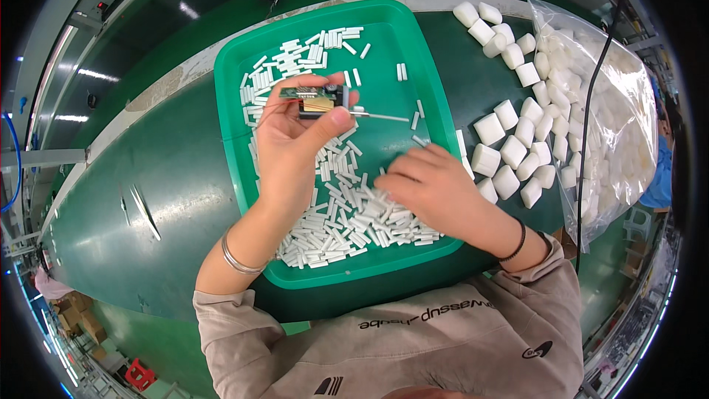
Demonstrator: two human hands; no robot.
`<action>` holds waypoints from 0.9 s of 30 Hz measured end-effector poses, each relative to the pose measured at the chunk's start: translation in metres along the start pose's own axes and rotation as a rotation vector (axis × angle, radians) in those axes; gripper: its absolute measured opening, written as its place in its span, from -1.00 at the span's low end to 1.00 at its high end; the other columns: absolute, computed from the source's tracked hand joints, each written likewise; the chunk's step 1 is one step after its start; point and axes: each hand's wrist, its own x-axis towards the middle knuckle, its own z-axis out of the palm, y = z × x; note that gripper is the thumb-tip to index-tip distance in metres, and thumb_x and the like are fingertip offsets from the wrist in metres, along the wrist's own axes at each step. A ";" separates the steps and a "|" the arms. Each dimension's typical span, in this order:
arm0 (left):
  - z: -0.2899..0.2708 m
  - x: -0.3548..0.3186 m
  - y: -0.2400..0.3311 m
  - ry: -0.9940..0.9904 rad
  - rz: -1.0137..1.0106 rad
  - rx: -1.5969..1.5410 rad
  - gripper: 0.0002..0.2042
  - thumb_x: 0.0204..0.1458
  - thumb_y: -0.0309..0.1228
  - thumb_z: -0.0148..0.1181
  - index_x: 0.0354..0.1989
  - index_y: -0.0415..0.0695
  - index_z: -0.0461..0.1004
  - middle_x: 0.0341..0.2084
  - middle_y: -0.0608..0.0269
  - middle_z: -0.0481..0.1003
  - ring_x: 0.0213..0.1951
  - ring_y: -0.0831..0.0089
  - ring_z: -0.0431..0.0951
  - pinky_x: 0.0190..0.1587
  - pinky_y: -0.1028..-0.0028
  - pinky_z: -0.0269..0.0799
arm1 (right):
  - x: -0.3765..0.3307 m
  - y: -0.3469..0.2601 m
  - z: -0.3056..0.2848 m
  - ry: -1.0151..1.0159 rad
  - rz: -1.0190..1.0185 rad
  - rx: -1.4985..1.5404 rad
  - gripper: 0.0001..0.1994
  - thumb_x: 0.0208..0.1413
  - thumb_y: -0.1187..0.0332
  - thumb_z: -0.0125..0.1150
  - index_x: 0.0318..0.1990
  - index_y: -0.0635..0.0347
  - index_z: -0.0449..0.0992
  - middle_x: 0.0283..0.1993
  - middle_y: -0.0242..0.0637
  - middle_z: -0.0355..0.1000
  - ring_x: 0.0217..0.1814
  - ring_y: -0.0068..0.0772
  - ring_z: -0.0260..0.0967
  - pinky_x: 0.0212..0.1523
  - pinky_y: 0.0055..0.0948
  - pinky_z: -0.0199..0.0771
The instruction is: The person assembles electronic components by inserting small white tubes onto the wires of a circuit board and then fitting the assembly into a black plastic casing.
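Note:
My left hand is raised over the green tray, closed around a small electronic assembly with a green circuit board and black housing. A thin metal rod sticks out of it to the right. Many short white tubes lie in the tray, piled thickest along its near side. At the right of that pile is my right hand, fingers curled and drawn together at the tubes. Whatever sits between its fingertips is hidden.
White foam-like blocks lie loose on the green table right of the tray. More spill from a clear plastic bag, crossed by a black cable. Tweezers rest on the table at left.

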 end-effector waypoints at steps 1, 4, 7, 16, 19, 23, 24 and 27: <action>0.002 -0.001 0.000 0.004 -0.043 -0.068 -0.64 -0.21 -0.68 0.19 -0.19 -0.20 0.27 -0.22 0.09 0.38 -0.17 0.31 0.46 -0.20 0.47 0.44 | -0.005 -0.003 -0.001 0.011 -0.005 0.073 -0.79 -0.23 0.34 0.17 -0.34 0.06 0.41 -0.45 -0.43 0.29 -0.30 -0.42 0.27 -0.25 -0.47 0.24; 0.003 -0.003 -0.001 -0.064 -0.055 -0.059 -0.65 -0.21 -0.73 0.15 -0.21 -0.20 0.28 -0.25 0.12 0.39 -0.15 0.29 0.46 -0.19 0.46 0.44 | -0.008 -0.004 -0.002 0.146 0.067 0.264 -0.79 -0.29 0.38 0.27 -0.38 0.08 0.51 -0.49 -0.44 0.38 -0.40 -0.45 0.33 -0.34 -0.47 0.30; 0.003 -0.004 -0.002 -0.139 -0.039 -0.080 -0.65 -0.22 -0.74 0.14 -0.22 -0.20 0.27 -0.26 0.12 0.39 -0.15 0.25 0.46 -0.17 0.42 0.44 | -0.009 -0.002 -0.003 0.281 0.145 0.473 -0.80 -0.29 0.44 0.28 -0.39 0.14 0.54 -0.47 -0.39 0.44 -0.40 -0.43 0.35 -0.39 -0.51 0.32; 0.000 -0.005 -0.004 -0.280 0.011 -0.155 -0.61 -0.30 -0.68 0.20 -0.22 -0.25 0.27 -0.30 0.09 0.40 -0.21 0.24 0.47 -0.10 0.30 0.42 | -0.020 0.002 -0.010 0.472 0.411 0.882 -0.82 -0.23 0.48 0.30 -0.38 0.25 0.54 -0.51 -0.26 0.48 -0.58 -0.59 0.38 -0.55 -0.68 0.32; 0.000 -0.004 -0.003 -0.318 0.021 -0.132 -0.60 -0.31 -0.70 0.22 -0.22 -0.26 0.27 -0.30 0.09 0.41 -0.20 0.25 0.47 -0.10 0.31 0.42 | -0.021 0.002 -0.007 0.519 0.383 0.905 -0.82 -0.25 0.47 0.32 -0.39 0.25 0.54 -0.52 -0.27 0.47 -0.59 -0.59 0.38 -0.56 -0.69 0.31; 0.003 -0.010 0.000 -0.377 0.071 0.128 -0.58 -0.34 -0.70 0.28 -0.23 -0.26 0.30 -0.31 0.09 0.41 -0.20 0.29 0.47 -0.13 0.38 0.43 | -0.020 0.002 -0.015 0.489 0.361 0.810 -0.82 -0.25 0.45 0.32 -0.40 0.23 0.54 -0.58 -0.30 0.44 -0.62 -0.59 0.34 -0.61 -0.69 0.24; 0.003 -0.011 -0.001 -0.406 0.108 0.154 -0.58 -0.34 -0.70 0.28 -0.23 -0.25 0.30 -0.31 0.09 0.41 -0.20 0.30 0.47 -0.13 0.39 0.43 | -0.020 0.002 -0.018 0.432 0.337 0.707 -0.82 -0.25 0.44 0.32 -0.40 0.21 0.54 -0.60 -0.31 0.42 -0.63 -0.59 0.33 -0.62 -0.68 0.22; 0.003 -0.010 -0.003 -0.410 0.185 0.138 -0.60 -0.32 -0.70 0.26 -0.24 -0.26 0.29 -0.32 0.09 0.41 -0.21 0.30 0.47 -0.13 0.36 0.43 | -0.019 0.001 -0.017 0.482 0.376 0.715 -0.84 -0.21 0.46 0.28 -0.37 0.19 0.54 -0.60 -0.31 0.40 -0.63 -0.58 0.32 -0.63 -0.67 0.20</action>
